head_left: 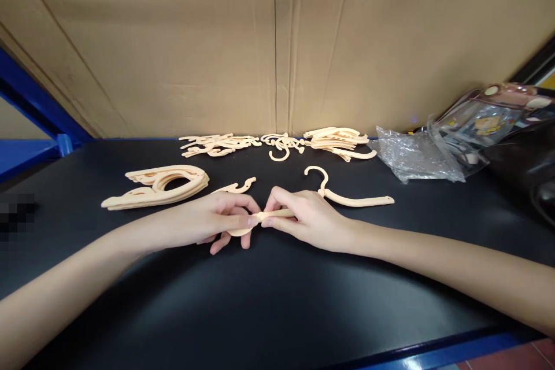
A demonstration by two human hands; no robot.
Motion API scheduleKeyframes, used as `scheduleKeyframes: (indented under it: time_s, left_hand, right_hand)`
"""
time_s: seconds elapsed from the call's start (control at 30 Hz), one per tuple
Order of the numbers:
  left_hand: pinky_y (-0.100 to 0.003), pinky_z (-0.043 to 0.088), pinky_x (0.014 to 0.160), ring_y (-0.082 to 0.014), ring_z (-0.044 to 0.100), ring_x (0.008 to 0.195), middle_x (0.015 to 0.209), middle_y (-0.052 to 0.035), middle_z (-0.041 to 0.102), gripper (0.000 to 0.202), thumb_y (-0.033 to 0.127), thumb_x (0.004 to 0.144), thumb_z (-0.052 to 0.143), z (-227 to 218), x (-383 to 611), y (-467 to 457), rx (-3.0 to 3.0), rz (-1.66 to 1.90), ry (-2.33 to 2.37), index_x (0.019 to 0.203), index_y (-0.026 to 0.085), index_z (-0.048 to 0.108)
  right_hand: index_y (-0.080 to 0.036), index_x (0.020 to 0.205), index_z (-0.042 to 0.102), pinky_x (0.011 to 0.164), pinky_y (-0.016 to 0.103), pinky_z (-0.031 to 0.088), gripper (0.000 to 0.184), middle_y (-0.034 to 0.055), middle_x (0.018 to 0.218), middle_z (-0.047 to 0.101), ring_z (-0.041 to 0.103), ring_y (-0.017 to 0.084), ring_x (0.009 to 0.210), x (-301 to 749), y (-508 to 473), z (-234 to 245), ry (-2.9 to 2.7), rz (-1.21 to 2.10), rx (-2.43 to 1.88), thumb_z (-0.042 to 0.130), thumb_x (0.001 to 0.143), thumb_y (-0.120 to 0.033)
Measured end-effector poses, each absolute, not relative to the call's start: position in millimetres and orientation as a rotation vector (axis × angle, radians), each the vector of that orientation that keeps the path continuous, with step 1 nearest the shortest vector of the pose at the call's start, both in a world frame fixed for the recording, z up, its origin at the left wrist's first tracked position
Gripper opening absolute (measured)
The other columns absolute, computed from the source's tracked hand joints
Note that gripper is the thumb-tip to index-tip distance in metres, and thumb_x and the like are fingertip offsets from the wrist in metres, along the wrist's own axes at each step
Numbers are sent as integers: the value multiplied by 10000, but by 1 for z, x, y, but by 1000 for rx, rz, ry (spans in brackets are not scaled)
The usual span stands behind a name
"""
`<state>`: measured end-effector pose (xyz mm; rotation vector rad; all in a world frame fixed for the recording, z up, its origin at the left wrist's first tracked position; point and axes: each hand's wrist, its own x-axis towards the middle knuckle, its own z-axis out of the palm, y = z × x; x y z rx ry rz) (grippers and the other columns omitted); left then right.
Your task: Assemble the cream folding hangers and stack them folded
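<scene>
Both my hands meet over the middle of the black tabletop on a cream plastic hanger piece (280, 214). My left hand (228, 217) pinches one end between thumb and fingers; a curved cream part shows beneath its fingers. My right hand (312, 219) grips the straight length close to the join. How the parts fit together is hidden by my fingers. Just beyond my left hand lies a loose hanger arm (243, 186), partly covered. Behind my right hand rests a hanger arm with a hook (358, 201), partly hidden by that hand.
Stacked folded hangers (182, 193) lie at left. Along the back are piles of hanger arms (221, 143), small hooks (281, 144) and more arms (338, 140). A crumpled clear plastic bag (416, 156) and a dark bag (524, 167) sit at right. Cardboard (195, 40) stands behind.
</scene>
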<state>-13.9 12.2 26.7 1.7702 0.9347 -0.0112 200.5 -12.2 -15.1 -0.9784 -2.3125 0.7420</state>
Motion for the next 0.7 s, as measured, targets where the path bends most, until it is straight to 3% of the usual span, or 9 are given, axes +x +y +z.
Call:
scheduleKeyframes:
  time_s: [0.2,0.37,0.57,0.7]
  left_hand:
    - [-159,316,382,-69,534,475,800,-20,663,428,583,878,475,25,-13,11,1809,-38,993,853,169,580]
    - [-191,409,505,-95,555,537,688,16,642,332,467,894,472,26,-11,6,1961,-9,1037,776,178,585]
    - [-251,336,546,-139,527,627,673,18,576,215,314,853,474,23,-7,-3,2580,179,1203,698,200,571]
    - [-282,326,563,-167,506,675,673,-2,549,199,249,853,441,21,-7,-5,2850,193,1061,681,192,523]
  right_hand:
    - [-194,900,495,626,248,407,137,31,908,588,560,148,805,198,-17,-17,-2469,349,-875,470,969,-310]
    - [-182,892,509,683,280,426,177,42,884,593,522,169,825,197,-16,-18,-2513,158,-788,445,982,-321]
    - [-169,926,537,771,305,425,132,51,916,598,525,176,858,197,-14,-21,-2530,65,-790,461,974,-265]
    - [-177,907,524,759,299,411,136,48,897,590,528,176,843,197,-14,-22,-2510,6,-813,457,975,-274]
